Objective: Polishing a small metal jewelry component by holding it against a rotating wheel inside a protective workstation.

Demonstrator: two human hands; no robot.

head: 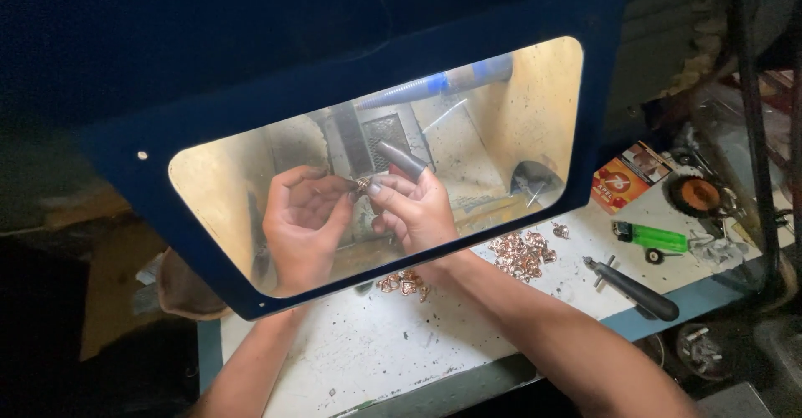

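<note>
Behind a clear viewing window [518, 92] in a dark blue shield [251, 76], the left hand [302, 222] pinches a small copper-coloured piece [363, 186] at its fingertips. The right hand [415, 209] grips a grey handpiece [401, 159] whose tip meets that piece. On the white bench [368, 351] lie copper pieces [520, 253], a green lighter [652, 236], a black-handled tool [635, 291] and an orange box [622, 180].

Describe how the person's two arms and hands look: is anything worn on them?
Both forearms are bare, with no sleeves in view. The left hand and right hand wear no gloves. No ring, watch or bracelet shows. Behind the clear shield finer details are hard to tell.
</note>
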